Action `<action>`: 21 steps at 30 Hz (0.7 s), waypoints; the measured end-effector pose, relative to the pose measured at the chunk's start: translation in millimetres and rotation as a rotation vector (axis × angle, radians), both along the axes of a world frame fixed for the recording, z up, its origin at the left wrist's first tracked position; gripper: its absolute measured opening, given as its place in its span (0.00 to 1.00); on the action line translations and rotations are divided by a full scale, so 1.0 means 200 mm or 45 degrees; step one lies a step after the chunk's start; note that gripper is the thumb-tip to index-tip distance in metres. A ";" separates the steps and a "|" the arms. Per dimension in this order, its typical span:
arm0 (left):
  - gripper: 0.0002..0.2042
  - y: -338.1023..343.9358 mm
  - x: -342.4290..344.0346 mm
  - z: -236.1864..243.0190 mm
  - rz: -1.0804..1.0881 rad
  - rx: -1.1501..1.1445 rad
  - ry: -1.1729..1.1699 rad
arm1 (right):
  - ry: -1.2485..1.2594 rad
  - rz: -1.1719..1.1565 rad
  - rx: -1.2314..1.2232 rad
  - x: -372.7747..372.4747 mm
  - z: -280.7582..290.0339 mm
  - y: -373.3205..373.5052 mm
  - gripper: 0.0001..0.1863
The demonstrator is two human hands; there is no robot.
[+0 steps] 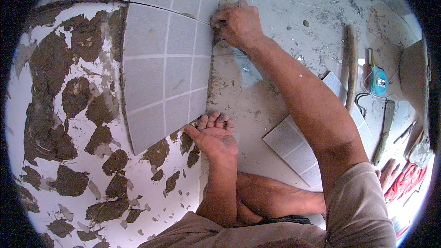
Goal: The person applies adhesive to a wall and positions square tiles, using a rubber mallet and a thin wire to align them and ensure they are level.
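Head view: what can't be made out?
In the head view:
Bare right hand: its own curled fingers hide whether it grips anything.
Large grey tile with white grid lines: back hidden, facing the mortar-daubed white surface.
Grey gridded floor tile: the right arm hides its full extent.
Crumpled red material: too blurred near the rim to identify.

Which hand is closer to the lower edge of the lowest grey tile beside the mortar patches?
Left. The left hand is palm up at the lower right corner of the grey tile; the right hand is farther, near its upper right corner.
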State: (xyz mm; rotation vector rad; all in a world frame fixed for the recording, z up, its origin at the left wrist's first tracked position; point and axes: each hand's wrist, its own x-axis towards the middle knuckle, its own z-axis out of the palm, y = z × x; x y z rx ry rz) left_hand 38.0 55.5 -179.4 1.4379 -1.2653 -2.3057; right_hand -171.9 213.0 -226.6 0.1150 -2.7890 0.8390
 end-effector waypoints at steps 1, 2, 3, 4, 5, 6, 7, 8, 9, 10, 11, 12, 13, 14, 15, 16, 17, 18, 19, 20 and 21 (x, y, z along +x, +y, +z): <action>0.37 0.00 0.00 0.00 -0.007 0.001 0.005 | 0.024 0.006 -0.010 0.00 0.00 0.00 0.12; 0.37 0.00 0.00 0.00 -0.009 0.000 0.004 | 0.024 0.004 -0.011 0.00 0.00 0.01 0.12; 0.37 0.00 0.00 0.01 -0.010 0.010 0.007 | 0.042 0.009 -0.006 0.00 0.00 0.01 0.12; 0.37 0.00 0.00 0.01 -0.012 0.021 0.009 | 0.059 0.014 -0.002 0.00 0.00 0.01 0.12; 0.37 0.01 -0.01 0.02 -0.012 0.020 0.008 | 0.058 0.013 -0.003 0.00 0.00 0.01 0.12; 0.37 0.03 -0.01 0.02 0.003 -0.001 -0.006 | 0.031 0.037 -0.015 -0.01 0.00 0.02 0.11; 0.37 0.04 -0.01 0.02 0.018 -0.022 -0.020 | 0.004 0.061 -0.027 -0.01 -0.01 0.02 0.11; 0.37 0.04 -0.01 0.01 0.017 -0.019 -0.023 | 0.001 0.060 -0.024 -0.01 -0.02 0.03 0.11; 0.37 0.03 -0.01 0.01 0.002 -0.009 -0.003 | 0.032 0.056 -0.038 -0.01 -0.02 0.03 0.11; 0.37 0.02 -0.01 0.01 -0.012 0.002 0.017 | 0.062 0.052 -0.052 -0.01 -0.02 0.03 0.11; 0.37 0.01 0.00 0.00 -0.011 0.002 0.020 | 0.064 0.054 -0.052 -0.01 -0.02 0.03 0.11; 0.37 0.00 0.00 0.00 -0.027 0.033 0.029 | 0.057 0.059 -0.064 0.00 -0.01 0.02 0.10; 0.37 -0.01 0.00 0.00 -0.043 0.065 0.038 | 0.050 0.065 -0.074 0.00 -0.01 0.02 0.10; 0.37 -0.02 0.01 0.00 -0.038 0.062 0.046 | 0.057 0.070 -0.077 0.00 0.00 0.01 0.10; 0.36 -0.02 0.00 0.00 -0.035 0.055 0.029 | 0.045 0.063 -0.081 0.00 0.00 0.01 0.10; 0.36 -0.01 0.00 0.01 -0.032 0.049 0.013 | 0.033 0.057 -0.085 0.00 0.00 0.01 0.09; 0.36 -0.02 0.00 0.01 -0.028 0.049 0.022 | 0.043 0.061 -0.084 0.00 0.01 0.01 0.09; 0.36 -0.02 0.00 0.01 -0.026 0.055 0.012 | 0.034 0.063 -0.131 0.00 0.01 0.01 0.08; 0.36 -0.02 0.00 0.02 -0.023 0.061 0.002 | 0.026 0.066 -0.179 0.01 0.01 0.01 0.08; 0.36 -0.01 0.00 0.04 -0.018 0.059 0.013 | 0.037 0.072 -0.180 0.00 0.01 0.00 0.08; 0.36 0.02 -0.01 0.06 -0.014 0.053 0.005 | 0.111 0.018 -0.217 -0.01 -0.03 0.01 0.06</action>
